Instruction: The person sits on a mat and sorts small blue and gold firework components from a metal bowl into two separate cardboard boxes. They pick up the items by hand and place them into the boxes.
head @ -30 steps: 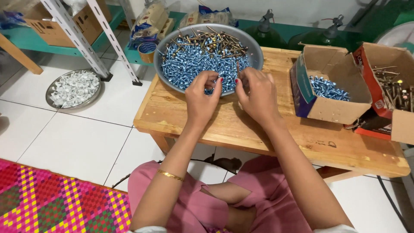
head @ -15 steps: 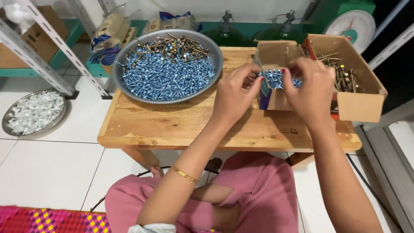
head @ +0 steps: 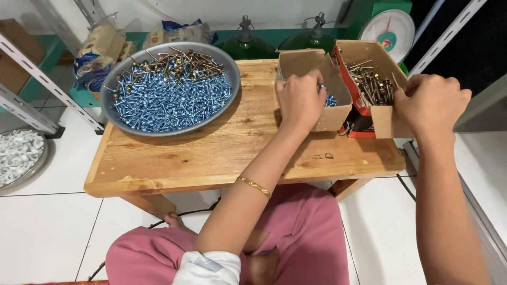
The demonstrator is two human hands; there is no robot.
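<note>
Over the wooden tabletop (head: 211,153) we kept our left hand (head: 300,100) on the small cardboard box (head: 317,79) of blue screws (head: 330,100), its fingers curled down over the box's middle; whether they pinched any screws we could not tell. Our right hand (head: 432,103) sat clenched at the near corner of the second box (head: 380,79), which held dark brass-coloured screws (head: 372,84) and stood just beside the first. Its fingers were folded under, so their hold was hidden. To the left on the tabletop lay a round metal tray (head: 111,84) heaped with blue screws and some brownish ones at the far side. A dial scale (head: 393,29) stood behind the boxes.
</note>
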